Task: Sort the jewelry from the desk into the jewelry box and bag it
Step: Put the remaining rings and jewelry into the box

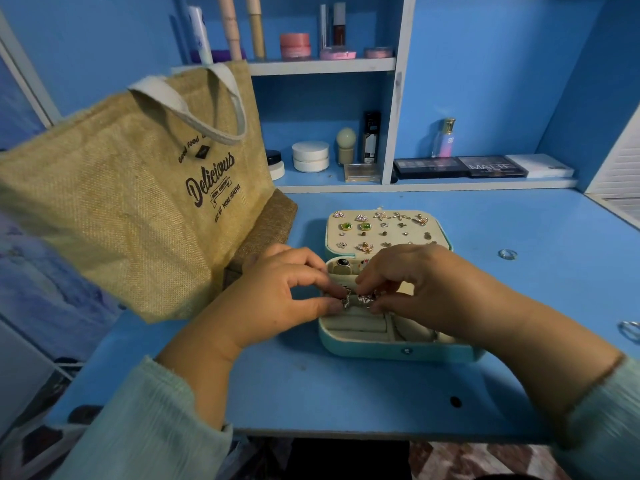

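An open teal jewelry box (398, 349) lies on the blue desk, its lid panel (384, 230) studded with several earrings. My left hand (277, 292) pinches a small silver jewel (345, 297) over the box's ring rolls. My right hand (415, 278) pinches a second silver jewel (366, 299) beside it. A dark-stoned ring (343, 265) sits in the back compartment. Two silver rings lie loose on the desk, one (507, 254) right of the lid and one (628, 330) at the right edge. A jute bag (131, 202) printed "Delicious" stands at the left.
Shelves behind the desk hold cosmetics: white jars (310, 155), a dark bottle (370, 138), a perfume bottle (445, 137) and palettes (460, 167). A brown burlap pouch (266, 223) lies against the bag's base. The desk's front edge (346, 433) is close to me.
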`<state>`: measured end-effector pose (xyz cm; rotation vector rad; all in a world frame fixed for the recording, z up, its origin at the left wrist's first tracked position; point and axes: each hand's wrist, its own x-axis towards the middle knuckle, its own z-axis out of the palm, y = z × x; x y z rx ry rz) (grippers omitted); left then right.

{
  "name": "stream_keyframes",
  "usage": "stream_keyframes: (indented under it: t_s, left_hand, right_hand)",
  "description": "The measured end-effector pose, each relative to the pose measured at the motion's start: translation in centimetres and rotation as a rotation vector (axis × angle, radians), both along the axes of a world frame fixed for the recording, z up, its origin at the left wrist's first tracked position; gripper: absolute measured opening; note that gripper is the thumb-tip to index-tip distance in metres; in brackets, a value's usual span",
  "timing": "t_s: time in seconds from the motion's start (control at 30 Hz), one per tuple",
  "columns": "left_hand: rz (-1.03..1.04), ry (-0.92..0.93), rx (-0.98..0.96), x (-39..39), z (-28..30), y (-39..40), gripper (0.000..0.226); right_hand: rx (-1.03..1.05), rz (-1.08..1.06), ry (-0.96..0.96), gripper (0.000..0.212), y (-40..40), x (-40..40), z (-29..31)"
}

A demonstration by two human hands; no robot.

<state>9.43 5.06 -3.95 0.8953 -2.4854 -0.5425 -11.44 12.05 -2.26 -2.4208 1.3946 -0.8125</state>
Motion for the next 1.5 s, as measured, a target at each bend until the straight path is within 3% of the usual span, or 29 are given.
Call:
stream_keyframes:
  t_s: [0.37,0.6,0.73,0.87,1.0,1.13,1.5]
  left_hand:
    - [0.017,-0.061,0.026,-0.1,0.2,0.1,0.043]
    - [0.036,-0.329,-0.04,-0.7,2.4,0.4,0.014]
    - [0.049,-0.395,-0.157,-0.9,2.4,0.6,0.021]
    - [0.032,-0.337,-0.154,-0.6,2.2,0.7,0.019]
    - [0.031,-0.27,-0.166,-0.6,1.9,0.7,0.043]
    - [0.038,-0.26,-0.164,-0.6,1.7,0.7,0.048]
    - [0.03,-0.225,-0.072,-0.4,1.5,0.6,0.013]
  right_hand:
    - [-0.071,0.057,-0.017,0.018,-0.1,-0.1,-0.1]
    - [-0.007,0.054,-0.109,0.021,-0.1,-0.3,-0.1]
    - [-0.008,0.052,-0.13,0.021,-0.1,-0.3,-0.2]
    - [-0.003,0.031,-0.147,0.022,-0.2,-0.4,-0.5]
    - [-0.026,0.006,-0.149,0.022,-0.4,-0.4,-0.8]
    - [-0.051,0.012,-0.108,0.022,-0.5,-0.3,-1.0]
    - [-0.027,0.09,-0.006,0.026,-0.1,-0.8,-0.7]
